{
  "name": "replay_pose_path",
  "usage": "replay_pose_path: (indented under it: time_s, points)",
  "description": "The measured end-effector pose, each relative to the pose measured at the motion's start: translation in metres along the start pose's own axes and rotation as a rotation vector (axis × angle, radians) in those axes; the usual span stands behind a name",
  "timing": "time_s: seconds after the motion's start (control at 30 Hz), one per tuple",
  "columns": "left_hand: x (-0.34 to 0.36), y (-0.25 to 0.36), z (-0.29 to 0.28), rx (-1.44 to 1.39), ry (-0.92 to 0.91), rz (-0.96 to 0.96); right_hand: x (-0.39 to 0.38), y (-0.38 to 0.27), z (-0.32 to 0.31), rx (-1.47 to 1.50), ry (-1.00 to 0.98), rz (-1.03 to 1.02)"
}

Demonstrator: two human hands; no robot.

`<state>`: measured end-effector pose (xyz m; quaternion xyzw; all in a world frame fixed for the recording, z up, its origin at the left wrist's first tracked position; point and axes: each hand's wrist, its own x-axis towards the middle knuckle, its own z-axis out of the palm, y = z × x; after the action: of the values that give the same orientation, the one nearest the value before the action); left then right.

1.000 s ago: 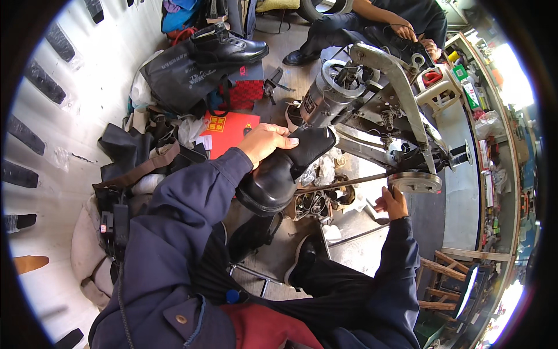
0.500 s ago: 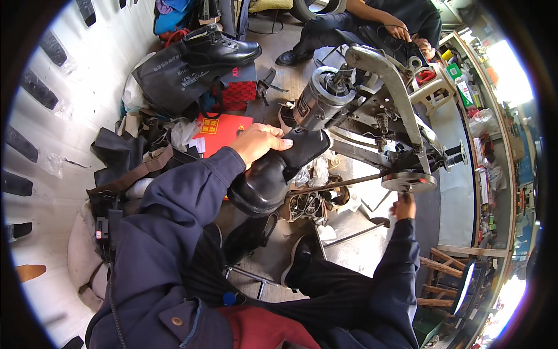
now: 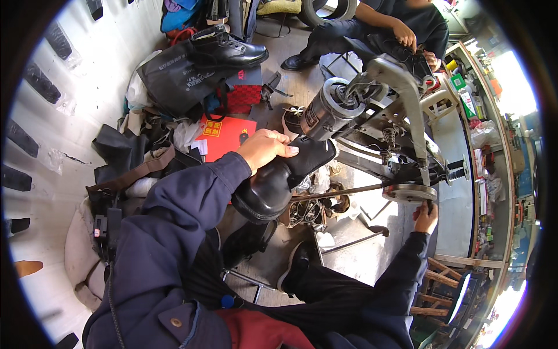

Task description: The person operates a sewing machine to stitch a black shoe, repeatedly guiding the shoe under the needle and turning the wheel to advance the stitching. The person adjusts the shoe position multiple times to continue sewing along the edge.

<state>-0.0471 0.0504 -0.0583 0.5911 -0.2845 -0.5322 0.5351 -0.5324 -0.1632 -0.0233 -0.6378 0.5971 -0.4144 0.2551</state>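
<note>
My left hand (image 3: 268, 151) pinches the upper of a black leather shoe (image 3: 264, 191), thumb on top and fingers curled out of sight. The shoe's upper runs under the cylindrical metal head (image 3: 331, 110) of a hand-cranked shoe-stitching machine (image 3: 401, 93). Its needle area is hidden behind that head. On the right, my right hand (image 3: 426, 218) is closed round the crank handle at the edge of the machine's round handwheel (image 3: 407, 192); the handle is mostly covered by the fingers.
Another person (image 3: 401, 35) sits across from me, hands on a dark item. To the left lie a black boot (image 3: 229, 52), a dark bag (image 3: 180, 81) and a red box (image 3: 224, 136). A box of tangled items (image 3: 305, 212) stands below the machine. Cluttered shelves (image 3: 479, 145) line the right.
My right hand has swung to the right and slightly up along the handwheel, turning the crank. My left hand keeps its hold on the shoe. The whole view has shifted a little.
</note>
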Motion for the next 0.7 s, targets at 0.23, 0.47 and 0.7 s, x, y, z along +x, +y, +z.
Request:
replay_pose_path:
  time_s: [0.23, 0.47, 0.7]
  points:
    - [0.001, -0.001, -0.001, 0.035, -0.012, -0.004, -0.037, 0.061, 0.069, -0.166, -0.399, 0.317]
    - [-0.003, 0.002, 0.001, 0.118, -0.03, 0.055, -0.063, 0.008, 0.076, -0.208, -0.503, 0.576]
    - [0.002, -0.006, 0.002, 0.014, -0.078, 0.059, -0.12, -0.097, 0.121, 0.168, -0.96, 0.23]
